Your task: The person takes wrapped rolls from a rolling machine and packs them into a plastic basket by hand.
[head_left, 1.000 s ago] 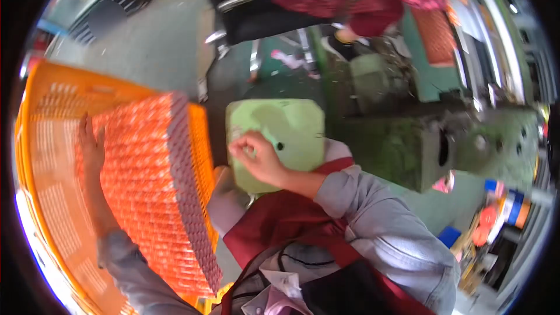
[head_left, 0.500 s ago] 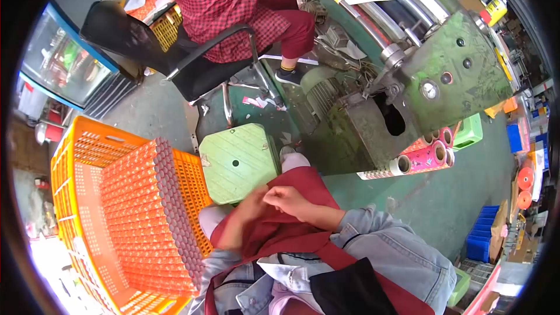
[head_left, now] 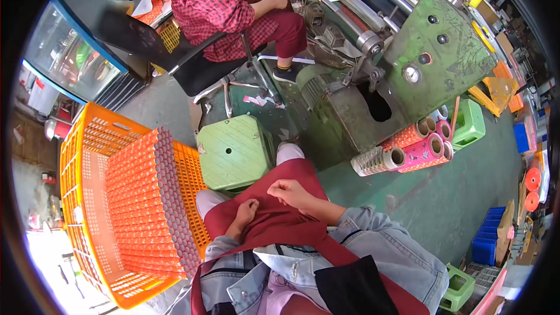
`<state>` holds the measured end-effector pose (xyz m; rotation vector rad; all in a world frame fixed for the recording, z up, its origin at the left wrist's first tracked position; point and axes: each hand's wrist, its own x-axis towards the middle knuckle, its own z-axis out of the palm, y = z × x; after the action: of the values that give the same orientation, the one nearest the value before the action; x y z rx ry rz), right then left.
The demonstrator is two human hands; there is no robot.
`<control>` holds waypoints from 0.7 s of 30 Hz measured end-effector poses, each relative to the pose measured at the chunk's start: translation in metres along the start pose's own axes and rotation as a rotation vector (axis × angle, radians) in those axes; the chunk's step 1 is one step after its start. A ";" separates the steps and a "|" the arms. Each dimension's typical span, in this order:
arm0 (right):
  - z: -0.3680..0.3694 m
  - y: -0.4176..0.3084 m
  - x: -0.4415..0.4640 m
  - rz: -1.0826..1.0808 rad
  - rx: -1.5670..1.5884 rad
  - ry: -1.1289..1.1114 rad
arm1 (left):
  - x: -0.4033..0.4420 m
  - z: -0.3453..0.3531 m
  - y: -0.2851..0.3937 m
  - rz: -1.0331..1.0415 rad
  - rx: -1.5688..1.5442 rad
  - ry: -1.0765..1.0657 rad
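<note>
Left hand (head_left: 247,213): lower centre, over red apron (head_left: 286,230)
Right hand (head_left: 291,194): apart from left
Grip: fingers curled — closing, I cannot tell
Orange crate (head_left: 191,189): left of frame, red tubes (head_left: 140,210) inside

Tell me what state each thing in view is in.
Left hand: loosely curled, over the red apron
Right hand: curled, apart from the left
Red apron: creased
Orange crate: open, holding red-orange tubes
Nearest green stool: upright
Black chair: occupied
Patterned rolls: piled together
Green machine: can't tell whether running
</note>
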<state>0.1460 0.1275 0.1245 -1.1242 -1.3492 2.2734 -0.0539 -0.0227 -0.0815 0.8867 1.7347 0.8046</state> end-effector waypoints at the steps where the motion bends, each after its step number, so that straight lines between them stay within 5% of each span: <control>1: 0.003 0.003 -0.001 0.001 -0.006 -0.023 | -0.002 0.001 0.001 0.031 0.060 0.001; 21: 0.008 0.005 0.003 0.028 -0.044 -0.034 | 0.003 -0.001 -0.001 -0.016 0.071 0.007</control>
<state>0.1392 0.1212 0.1207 -1.1304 -1.4120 2.3030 -0.0559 -0.0214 -0.0836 0.9169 1.7839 0.7407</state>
